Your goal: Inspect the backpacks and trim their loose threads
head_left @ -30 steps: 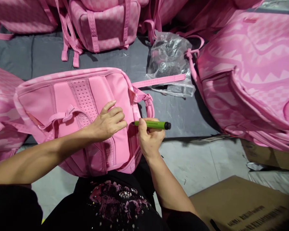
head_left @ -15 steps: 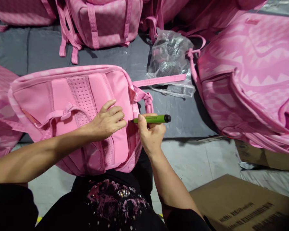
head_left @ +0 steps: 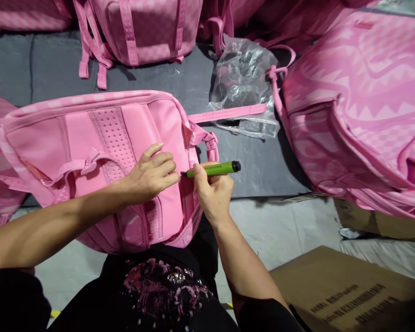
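A pink backpack (head_left: 90, 138) lies on its front across my lap, back panel and straps up. My left hand (head_left: 152, 175) rests on the panel with fingers curled loosely, pressing the fabric down near the right side seam. My right hand (head_left: 212, 191) grips a green marker (head_left: 214, 169) with a black end. The marker's tip points left and touches the backpack just beside my left fingertips.
More pink backpacks lie around: one at the top (head_left: 148, 27), a large one at the right (head_left: 359, 106), another at the left edge (head_left: 0, 193). A clear plastic bag (head_left: 244, 87) lies on the grey mat (head_left: 38, 69). A cardboard box (head_left: 339, 290) sits at lower right.
My right hand and the marker have shifted slightly left, bringing the tip closer to my left fingertips. The view has drifted so the backpack sits a little further left.
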`<state>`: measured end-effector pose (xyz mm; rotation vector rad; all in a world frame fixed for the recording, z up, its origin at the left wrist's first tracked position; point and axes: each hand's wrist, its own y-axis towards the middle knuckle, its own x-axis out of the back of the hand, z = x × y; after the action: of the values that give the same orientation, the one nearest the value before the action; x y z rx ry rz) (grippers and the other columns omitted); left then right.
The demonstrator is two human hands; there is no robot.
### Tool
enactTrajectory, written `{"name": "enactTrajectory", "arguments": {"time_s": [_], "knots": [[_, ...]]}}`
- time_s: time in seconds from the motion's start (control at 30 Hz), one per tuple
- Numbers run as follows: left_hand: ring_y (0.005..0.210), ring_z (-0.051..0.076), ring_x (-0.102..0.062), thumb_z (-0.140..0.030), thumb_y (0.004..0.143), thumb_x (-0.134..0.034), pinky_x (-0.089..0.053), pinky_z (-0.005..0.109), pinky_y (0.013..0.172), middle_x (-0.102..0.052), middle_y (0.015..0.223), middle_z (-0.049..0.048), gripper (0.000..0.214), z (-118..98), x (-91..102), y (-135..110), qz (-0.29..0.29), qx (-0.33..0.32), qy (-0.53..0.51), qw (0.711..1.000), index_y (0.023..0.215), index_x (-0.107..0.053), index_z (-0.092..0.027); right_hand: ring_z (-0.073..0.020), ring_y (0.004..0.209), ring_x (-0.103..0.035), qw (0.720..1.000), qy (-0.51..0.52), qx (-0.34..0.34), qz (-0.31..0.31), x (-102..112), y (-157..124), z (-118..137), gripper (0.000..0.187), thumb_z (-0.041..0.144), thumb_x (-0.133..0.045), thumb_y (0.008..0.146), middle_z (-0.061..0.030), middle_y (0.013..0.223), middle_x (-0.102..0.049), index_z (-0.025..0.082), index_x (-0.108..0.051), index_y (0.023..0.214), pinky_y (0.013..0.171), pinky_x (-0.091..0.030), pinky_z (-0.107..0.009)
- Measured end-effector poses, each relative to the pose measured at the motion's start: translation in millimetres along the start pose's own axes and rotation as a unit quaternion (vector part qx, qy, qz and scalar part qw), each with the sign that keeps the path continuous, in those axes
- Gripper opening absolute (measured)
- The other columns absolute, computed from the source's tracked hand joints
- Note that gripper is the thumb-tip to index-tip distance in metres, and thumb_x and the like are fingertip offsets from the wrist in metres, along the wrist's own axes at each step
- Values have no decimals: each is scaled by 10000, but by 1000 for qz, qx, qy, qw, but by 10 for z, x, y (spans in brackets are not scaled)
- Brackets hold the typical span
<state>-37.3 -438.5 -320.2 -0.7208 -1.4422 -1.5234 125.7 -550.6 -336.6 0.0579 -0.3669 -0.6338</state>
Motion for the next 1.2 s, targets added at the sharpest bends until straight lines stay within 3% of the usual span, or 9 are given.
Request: {"name": "enactTrajectory", "arguments": {"time_s": [0.1,0.2,0.37,0.53,0.77,1.0,1.2], "knots": [[980,166,-603,-124,929,-528,-412,438,1127,-652,830,-15,180,-4,15,5,3,0,-2,1000,807,-615,-223,-130,545,-597,1000,9,-8,6,22,33,15,317,447,-608,942,-16,670,-672,179,-658,780,506,-445,-248],[1034,178,-601,-144,948,-478,-393,471,1155,-662,873,-6,226,-6,31,8,75,22,-28,997,845,-649,-250,-119,528,-578,998,5,7,55,49,63,35,305,435,-604,941,-2,646,-654,183,-649,775,503,-438,-241],[1096,186,-575,-178,967,-440,-337,518,1196,-652,916,0,239,1,17,18,157,67,-89,981,872,-642,-262,-106,500,-539,998,-6,11,57,75,97,22,302,431,-608,936,14,606,-617,180,-638,770,480,-409,-234],[1107,162,-557,-184,977,-440,-289,490,1223,-632,921,-10,203,-1,-14,-10,138,58,-75,986,898,-620,-236,-92,450,-516,998,10,2,56,80,147,19,350,457,-611,941,34,539,-575,183,-605,723,454,-385,-226],[1076,162,-576,-157,974,-429,-328,479,1190,-652,895,-16,233,11,-42,-35,87,30,-35,995,888,-627,-245,-82,393,-470,991,75,-32,102,93,251,23,408,553,-641,908,60,471,-537,180,-597,749,411,-340,-219],[1109,160,-553,-186,1017,-401,-282,510,1212,-657,931,4,243,3,15,17,126,59,-83,987,931,-628,-194,-69,395,-463,983,54,-20,176,133,359,35,392,515,-639,922,66,461,-531,175,-595,731,422,-349,-207],[1122,189,-548,-254,1017,-421,-250,530,1223,-647,947,22,229,38,-1,56,160,64,-89,981,933,-627,-197,-90,417,-510,983,57,-44,170,163,393,30,423,574,-657,892,49,484,-560,178,-609,749,433,-386,-217]]}}
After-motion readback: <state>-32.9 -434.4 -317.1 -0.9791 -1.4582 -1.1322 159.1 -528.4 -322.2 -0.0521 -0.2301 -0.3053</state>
